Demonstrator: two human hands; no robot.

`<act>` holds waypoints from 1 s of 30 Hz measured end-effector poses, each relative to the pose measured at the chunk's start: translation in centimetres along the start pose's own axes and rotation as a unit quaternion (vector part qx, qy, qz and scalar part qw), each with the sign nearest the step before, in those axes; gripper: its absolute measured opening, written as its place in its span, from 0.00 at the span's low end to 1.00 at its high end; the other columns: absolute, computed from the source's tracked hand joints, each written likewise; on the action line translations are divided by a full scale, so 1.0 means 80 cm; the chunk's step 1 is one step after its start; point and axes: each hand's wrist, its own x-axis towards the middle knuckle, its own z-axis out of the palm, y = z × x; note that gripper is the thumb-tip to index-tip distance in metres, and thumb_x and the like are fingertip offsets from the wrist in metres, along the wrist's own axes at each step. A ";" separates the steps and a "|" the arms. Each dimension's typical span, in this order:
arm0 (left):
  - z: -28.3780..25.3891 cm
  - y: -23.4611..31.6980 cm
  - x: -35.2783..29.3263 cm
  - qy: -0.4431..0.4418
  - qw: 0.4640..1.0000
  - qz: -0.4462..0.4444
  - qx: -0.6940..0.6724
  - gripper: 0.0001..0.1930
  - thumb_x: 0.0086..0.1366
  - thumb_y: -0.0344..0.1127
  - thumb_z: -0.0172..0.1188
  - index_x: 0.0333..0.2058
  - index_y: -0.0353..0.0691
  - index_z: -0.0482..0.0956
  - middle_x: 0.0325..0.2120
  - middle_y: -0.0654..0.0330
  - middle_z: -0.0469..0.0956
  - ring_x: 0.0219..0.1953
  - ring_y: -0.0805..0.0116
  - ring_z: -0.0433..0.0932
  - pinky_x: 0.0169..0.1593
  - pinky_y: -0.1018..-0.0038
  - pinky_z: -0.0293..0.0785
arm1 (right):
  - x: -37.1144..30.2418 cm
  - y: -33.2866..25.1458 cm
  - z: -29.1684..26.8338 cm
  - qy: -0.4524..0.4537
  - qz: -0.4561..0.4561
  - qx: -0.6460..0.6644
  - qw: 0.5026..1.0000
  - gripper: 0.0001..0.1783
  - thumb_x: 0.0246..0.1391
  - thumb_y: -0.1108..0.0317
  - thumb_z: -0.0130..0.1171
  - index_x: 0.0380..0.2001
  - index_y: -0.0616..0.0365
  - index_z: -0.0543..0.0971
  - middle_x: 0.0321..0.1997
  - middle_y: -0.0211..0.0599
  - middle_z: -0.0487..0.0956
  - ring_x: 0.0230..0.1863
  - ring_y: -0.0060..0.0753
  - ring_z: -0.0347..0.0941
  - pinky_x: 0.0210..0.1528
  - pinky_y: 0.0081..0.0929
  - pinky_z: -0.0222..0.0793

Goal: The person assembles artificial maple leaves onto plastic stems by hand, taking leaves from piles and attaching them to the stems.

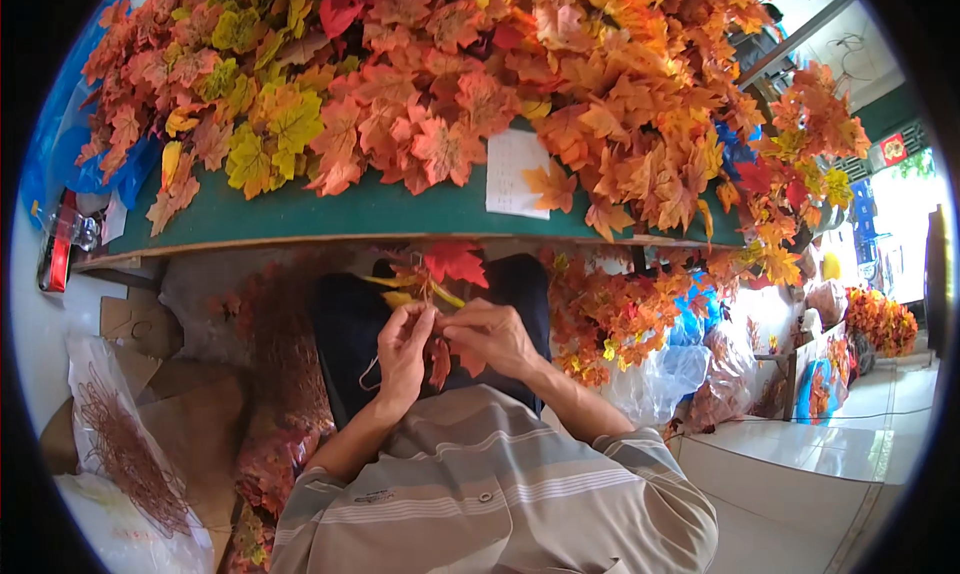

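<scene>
Above my lap, my left hand (402, 352) and my right hand (494, 338) meet with fingertips pinched together. Between them is a small sprig of artificial maple leaves. Its red leaf (456, 263) points up toward the table edge, and a yellow-green leaf (398, 298) spreads to the left. A rust-brown leaf (439, 364) hangs below the fingers. A thin wire or stem loops beside my left hand. The exact spot where the fingertips grip is too small to make out.
Artificial autumn leaves (440, 84) heap over the green table (380, 212), with a white paper (515, 172) near its edge. At lower left lies a plastic bag of brown stems (125, 444) by cardboard (195, 419). Bagged leaves (725, 369) stand at right on the tiled floor (780, 464).
</scene>
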 end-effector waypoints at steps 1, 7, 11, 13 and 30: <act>0.002 0.005 0.000 0.004 1.000 0.011 0.011 0.07 0.69 0.32 0.50 0.38 0.33 0.70 0.23 0.59 0.75 0.11 0.76 0.67 0.11 0.82 0.59 | -0.001 0.000 0.001 0.009 0.025 0.034 0.999 0.10 0.47 0.72 0.65 0.34 0.64 0.82 0.28 0.36 0.77 0.31 0.25 0.72 0.33 0.22 0.69; -0.011 0.003 -0.001 0.007 0.999 0.022 0.030 0.05 0.66 0.28 0.53 0.36 0.32 0.73 0.25 0.60 0.75 0.18 0.79 0.71 0.19 0.84 0.64 | -0.001 0.001 0.003 0.011 0.065 0.081 0.995 0.05 0.50 0.75 0.63 0.32 0.64 0.82 0.30 0.33 0.77 0.27 0.21 0.77 0.25 0.15 0.71; -0.019 -0.007 -0.001 0.005 0.988 0.117 0.097 0.03 0.63 0.24 0.56 0.34 0.30 0.76 0.32 0.60 0.75 0.30 0.79 0.74 0.35 0.85 0.69 | -0.002 -0.004 0.003 0.003 0.041 0.077 0.996 0.07 0.48 0.76 0.63 0.33 0.65 0.82 0.31 0.34 0.78 0.31 0.23 0.75 0.31 0.18 0.70; -0.019 -0.003 -0.004 0.002 0.991 0.097 0.095 0.03 0.62 0.22 0.57 0.34 0.29 0.77 0.33 0.61 0.75 0.34 0.78 0.74 0.39 0.84 0.68 | 0.000 0.001 0.002 0.001 0.002 0.033 0.999 0.07 0.47 0.77 0.64 0.33 0.65 0.82 0.31 0.36 0.78 0.32 0.24 0.75 0.33 0.20 0.70; -0.010 0.003 -0.008 -0.003 0.959 0.178 0.222 0.02 0.60 0.20 0.57 0.32 0.30 0.76 0.32 0.61 0.74 0.30 0.78 0.74 0.33 0.85 0.69 | -0.002 -0.001 0.003 0.006 -0.071 0.001 0.997 0.07 0.45 0.77 0.65 0.30 0.65 0.81 0.30 0.37 0.78 0.32 0.27 0.73 0.32 0.22 0.69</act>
